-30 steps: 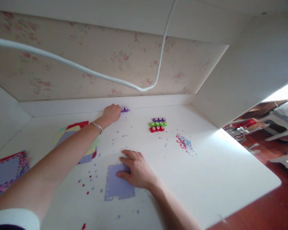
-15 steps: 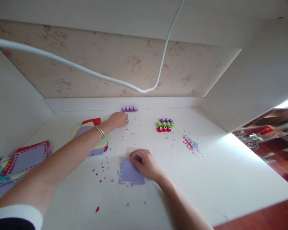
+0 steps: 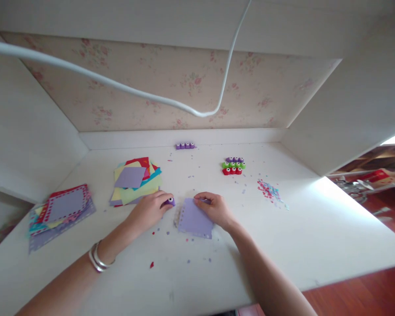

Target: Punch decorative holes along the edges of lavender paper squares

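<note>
Between the fingers of my left hand (image 3: 153, 210) is a small purple craft punch (image 3: 170, 201) with a white-and-black button top. Just right of it lies a lilac paper square (image 3: 196, 221), with small holes punched along its left and lower edges. My right hand (image 3: 215, 210) pinches this paper at its upper edge, thumb and fingers together. At the back of the table stands a row of several purple punches (image 3: 185, 145). Farther right sit rows of purple, green and red punches (image 3: 233, 166).
Loose coloured paper (image 3: 138, 184) is piled left of centre. At the far left rests a stack of hole-bordered sheets (image 3: 66, 208). Punched confetti (image 3: 270, 192) is heaped on the right, and bits are scattered around. A white cable (image 3: 145, 95) hangs across the front of the view.
My left hand has brought one purple punch from the back row down beside the lilac paper. My right hand has gone from lying spread on the paper to pinching its upper edge.
</note>
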`<state>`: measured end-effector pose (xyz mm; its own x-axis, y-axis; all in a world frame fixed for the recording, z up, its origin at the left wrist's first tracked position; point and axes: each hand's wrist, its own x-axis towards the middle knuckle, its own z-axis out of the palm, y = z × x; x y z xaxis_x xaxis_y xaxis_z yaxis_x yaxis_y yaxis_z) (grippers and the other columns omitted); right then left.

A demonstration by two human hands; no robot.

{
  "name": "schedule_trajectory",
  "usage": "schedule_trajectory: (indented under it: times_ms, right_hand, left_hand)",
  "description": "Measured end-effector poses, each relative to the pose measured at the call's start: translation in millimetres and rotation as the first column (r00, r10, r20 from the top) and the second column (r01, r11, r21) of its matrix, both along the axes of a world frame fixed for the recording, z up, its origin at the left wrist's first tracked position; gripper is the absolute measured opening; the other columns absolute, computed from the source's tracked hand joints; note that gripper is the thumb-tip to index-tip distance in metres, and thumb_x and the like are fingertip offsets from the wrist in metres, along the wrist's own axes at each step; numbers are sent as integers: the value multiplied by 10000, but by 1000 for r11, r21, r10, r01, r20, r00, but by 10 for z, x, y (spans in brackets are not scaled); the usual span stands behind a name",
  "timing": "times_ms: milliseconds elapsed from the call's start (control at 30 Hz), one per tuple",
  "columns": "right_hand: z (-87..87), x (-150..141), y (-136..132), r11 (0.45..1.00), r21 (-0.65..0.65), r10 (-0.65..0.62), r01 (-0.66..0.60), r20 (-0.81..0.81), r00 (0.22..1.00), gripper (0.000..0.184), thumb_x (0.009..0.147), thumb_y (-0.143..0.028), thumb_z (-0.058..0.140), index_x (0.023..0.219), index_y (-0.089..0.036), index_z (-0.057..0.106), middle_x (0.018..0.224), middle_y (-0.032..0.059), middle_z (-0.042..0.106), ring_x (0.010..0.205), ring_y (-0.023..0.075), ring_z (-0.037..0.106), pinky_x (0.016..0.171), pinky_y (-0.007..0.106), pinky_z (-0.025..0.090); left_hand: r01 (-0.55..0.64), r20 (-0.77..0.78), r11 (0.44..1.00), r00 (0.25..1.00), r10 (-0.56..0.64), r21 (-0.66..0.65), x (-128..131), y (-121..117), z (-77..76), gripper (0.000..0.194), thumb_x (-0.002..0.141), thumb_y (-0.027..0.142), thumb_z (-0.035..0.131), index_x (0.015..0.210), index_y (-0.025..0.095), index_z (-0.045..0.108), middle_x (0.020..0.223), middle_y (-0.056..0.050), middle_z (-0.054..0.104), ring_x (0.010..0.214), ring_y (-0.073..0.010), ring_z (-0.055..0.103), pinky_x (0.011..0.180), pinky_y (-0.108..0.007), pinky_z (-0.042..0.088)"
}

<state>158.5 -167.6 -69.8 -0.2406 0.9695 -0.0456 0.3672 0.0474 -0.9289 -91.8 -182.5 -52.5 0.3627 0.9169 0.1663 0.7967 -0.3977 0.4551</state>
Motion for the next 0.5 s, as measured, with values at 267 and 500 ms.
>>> schedule_trajectory:
  times_ms: [267, 500]
  right_hand:
    - [19, -77, -68, 989, -126, 67, -77, -84, 994, 274, 787, -414, 650, 905, -188, 750, 854, 46, 727, 763, 175, 636, 642, 271, 482]
    - [15, -88, -65, 989, -119, 83, -88, -47, 995, 272, 793, -420, 648, 896, -192, 755, 854, 42, 729, 762, 175, 639, 644, 266, 485]
  left_hand:
    - [-73, 398, 991, 911, 112, -110, -1, -335, -207, 229, 858, 304, 628, 1083, 269, 657, 994, -6, 742, 798, -168, 713, 763, -278, 593]
    - [-10, 415, 999, 909, 24, -35, 6, -346, -266, 242, 873, 310, 629, 1108, 265, 664, 1050, -33, 719, 895, -177, 693, 811, -294, 594]
